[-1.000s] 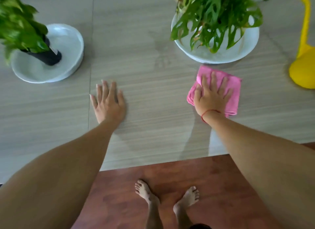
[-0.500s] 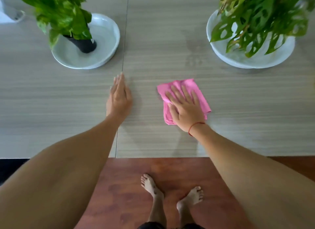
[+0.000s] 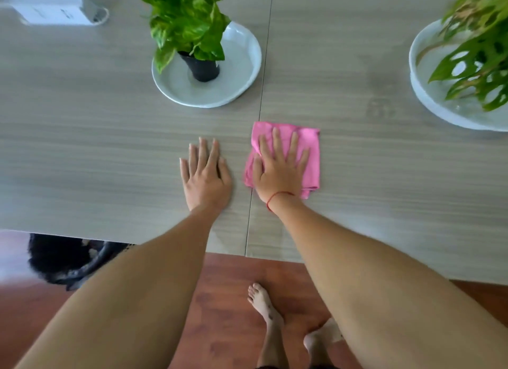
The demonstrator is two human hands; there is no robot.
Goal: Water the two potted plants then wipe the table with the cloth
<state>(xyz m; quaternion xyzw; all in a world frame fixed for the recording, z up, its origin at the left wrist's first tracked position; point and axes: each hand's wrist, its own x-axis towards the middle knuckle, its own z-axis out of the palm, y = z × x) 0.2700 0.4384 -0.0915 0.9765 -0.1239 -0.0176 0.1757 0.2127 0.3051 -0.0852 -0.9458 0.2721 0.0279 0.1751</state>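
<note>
Right hand [image 3: 280, 168] flat on pink cloth [image 3: 310, 154]; left hand [image 3: 204, 176] flat, empty; no legible writing.

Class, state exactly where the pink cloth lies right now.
In the head view the pink cloth lies flat on the table, under the right hand, just right of the left hand and the table seam.

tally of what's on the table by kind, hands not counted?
Potted plants: 2, one left, one right
White dishes under them: 2, left and right
Pink cloth: 1, under the right hand
White object at far left corner: 1, too blurred to identify
Total: 6
</note>
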